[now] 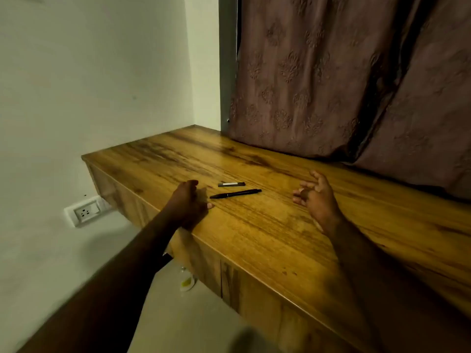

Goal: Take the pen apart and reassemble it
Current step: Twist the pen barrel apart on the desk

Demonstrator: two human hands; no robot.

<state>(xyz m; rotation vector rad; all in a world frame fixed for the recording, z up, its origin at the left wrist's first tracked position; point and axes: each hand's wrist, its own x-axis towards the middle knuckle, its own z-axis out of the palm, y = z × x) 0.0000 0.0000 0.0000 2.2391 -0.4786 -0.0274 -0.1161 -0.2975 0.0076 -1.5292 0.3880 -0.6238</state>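
A slim black pen (235, 193) lies flat on the wooden counter (267, 225), its length running left to right. Just behind it lies a short dark cap-like piece (231, 184) with a pale stripe. My left hand (187, 203) rests at the counter's front edge just left of the pen's left end, fingers loosely curled, holding nothing. My right hand (314, 197) hovers over the counter to the right of the pen, palm turned inward, fingers spread and relaxed, empty. Neither hand touches the pen.
A patterned mauve curtain (344, 80) hangs along the counter's back edge. White walls close the left side, with a wall socket (85, 211) below counter height. A small pale object (188, 282) lies on the floor under the counter's front.
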